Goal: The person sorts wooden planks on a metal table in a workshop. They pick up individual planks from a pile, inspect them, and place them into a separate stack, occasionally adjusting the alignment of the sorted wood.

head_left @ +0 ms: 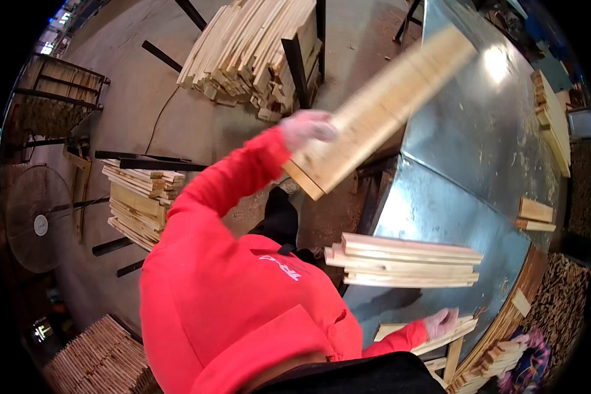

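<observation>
A wide, pale wooden board [387,108] slants up and to the right, its far end smeared by motion. My left hand [308,129], in a whitish glove, is closed on the board's near end, in the air left of the metal table. At the lower right, my right hand [442,322], gloved too, hovers over or touches a light wooden plank [463,328]; contact is unclear. Its fingers look curled, and anything inside them is hidden. Between my arms, a small stack of narrow boards [407,261] lies on the shiny metal table [466,141], its left ends uneven.
A large pile of planks [249,49] rests among dark metal posts at the far left of the table. Shorter stacked boards [138,203] and a fan [41,223] stand left. Boards [550,121] lie along the table's right edge. A person in plaid [535,358] is at the lower right.
</observation>
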A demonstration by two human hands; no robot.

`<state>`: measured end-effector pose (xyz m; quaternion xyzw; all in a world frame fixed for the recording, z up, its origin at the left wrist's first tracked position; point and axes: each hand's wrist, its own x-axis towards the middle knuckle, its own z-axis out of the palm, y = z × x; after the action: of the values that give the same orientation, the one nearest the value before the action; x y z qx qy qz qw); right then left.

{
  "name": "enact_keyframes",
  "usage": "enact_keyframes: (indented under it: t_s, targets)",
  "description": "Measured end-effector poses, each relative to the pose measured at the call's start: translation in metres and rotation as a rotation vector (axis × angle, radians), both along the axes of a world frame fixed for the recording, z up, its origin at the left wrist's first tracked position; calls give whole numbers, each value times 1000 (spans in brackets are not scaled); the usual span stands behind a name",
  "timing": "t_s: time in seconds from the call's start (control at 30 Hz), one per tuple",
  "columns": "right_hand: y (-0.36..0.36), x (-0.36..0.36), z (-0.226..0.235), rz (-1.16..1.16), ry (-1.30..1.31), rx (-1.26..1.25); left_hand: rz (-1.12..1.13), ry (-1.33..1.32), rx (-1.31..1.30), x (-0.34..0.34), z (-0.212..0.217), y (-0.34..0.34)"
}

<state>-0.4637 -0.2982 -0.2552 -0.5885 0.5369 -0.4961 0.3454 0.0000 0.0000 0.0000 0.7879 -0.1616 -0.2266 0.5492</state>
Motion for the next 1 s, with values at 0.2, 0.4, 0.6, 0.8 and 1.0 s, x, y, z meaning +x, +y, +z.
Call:
enact_keyframes:
  t_s: [0.2,0.4,0.6,0.8,1.0]
  targets:
    - [17,-169,154,-219,720,-58,311,-227,647,124,-79,110]
    - [61,-210,76,-234,945,170,436,-221,993,279,-146,221]
    - [23,-303,113,-425,272,384,327,-48,975,324,-267,232]
    - [100,-145,59,-244,428,478,278,-418,770,387,-304,269]
    - [112,-170,101,-198,938,495,474,236,58,387,-361,302]
